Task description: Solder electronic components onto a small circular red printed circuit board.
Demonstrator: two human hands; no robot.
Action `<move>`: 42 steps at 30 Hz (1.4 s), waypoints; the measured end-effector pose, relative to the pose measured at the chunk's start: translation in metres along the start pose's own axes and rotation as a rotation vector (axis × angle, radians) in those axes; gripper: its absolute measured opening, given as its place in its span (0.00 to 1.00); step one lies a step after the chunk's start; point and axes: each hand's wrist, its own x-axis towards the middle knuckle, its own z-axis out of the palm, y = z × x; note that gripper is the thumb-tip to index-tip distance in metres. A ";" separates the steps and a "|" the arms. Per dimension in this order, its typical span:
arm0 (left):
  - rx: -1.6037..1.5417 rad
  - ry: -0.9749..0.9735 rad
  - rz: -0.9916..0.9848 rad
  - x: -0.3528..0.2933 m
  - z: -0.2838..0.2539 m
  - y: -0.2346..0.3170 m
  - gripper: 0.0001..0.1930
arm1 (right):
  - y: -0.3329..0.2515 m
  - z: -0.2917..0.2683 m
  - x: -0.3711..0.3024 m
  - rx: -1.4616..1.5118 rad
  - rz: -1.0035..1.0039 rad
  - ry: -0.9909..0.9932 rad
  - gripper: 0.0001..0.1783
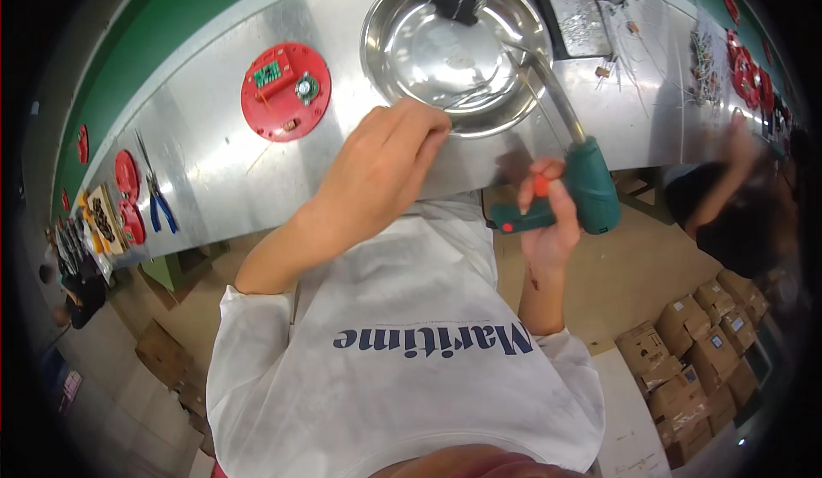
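Observation:
My right hand is closed round the handle of a green soldering gun, thumb by its orange trigger. The gun's metal tube slants up and left over the right side of a shiny steel bowl. Thin wires lie in the bowl, and a black block sits at its far side. At the bowl's near left rim is my left hand, its fingers pinched together; what they hold, if anything, is hidden. Left of the bowl lies a red round housing with a green circuit board and a small round metal part.
Blue-handled pliers and red discs lie at the left of the metal table. A black tray stands right of the bowl, with loose wires beyond. Another person's arm is at the right. Cardboard boxes are stacked on the floor.

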 end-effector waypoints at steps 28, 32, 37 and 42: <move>-0.308 0.311 -0.510 -0.113 -0.021 -0.031 0.12 | 0.039 0.096 0.008 -0.467 0.054 -0.171 0.26; -0.266 0.708 -0.705 -0.102 -0.023 -0.056 0.13 | 0.039 0.095 0.009 -0.409 0.080 -0.179 0.26; -0.569 0.680 -0.702 -0.081 -0.031 -0.075 0.08 | 0.039 0.094 0.008 -0.424 0.098 -0.255 0.25; -0.640 0.547 -0.790 -0.088 -0.040 -0.064 0.07 | 0.045 0.095 0.005 -0.462 0.099 -0.283 0.26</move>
